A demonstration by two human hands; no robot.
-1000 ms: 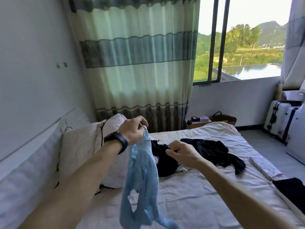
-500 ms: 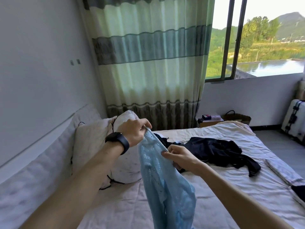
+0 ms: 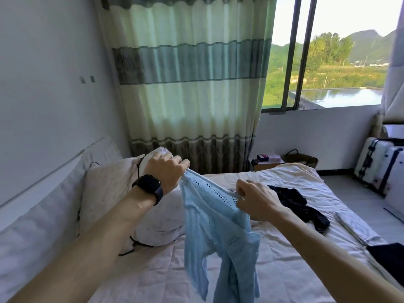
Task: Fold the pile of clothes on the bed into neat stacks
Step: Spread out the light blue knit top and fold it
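A light blue knitted top [image 3: 215, 232] hangs in the air above the bed [image 3: 153, 278], its upper edge stretched between both hands. My left hand [image 3: 165, 171], with a black watch on the wrist, pinches one end of that edge. At the other end my right hand [image 3: 254, 199] pinches the fabric, lower and to the right. The rest of the top droops in folds toward the sheet. Behind my right hand a heap of black clothes [image 3: 299, 204] lies on the bed, partly hidden by the hand.
Two white pillows [image 3: 109, 193] lean against the headboard at the left. A folded white cloth [image 3: 354, 226] and a dark garment [image 3: 387, 254] lie at the bed's right edge. White suitcases [image 3: 380, 165] stand on the floor at right; a basket [image 3: 301, 159] and nightstand sit beyond the bed.
My right hand has slid right along the top's upper edge, away from the left hand, spreading the fabric wider. The camera has tilted and turned slightly.
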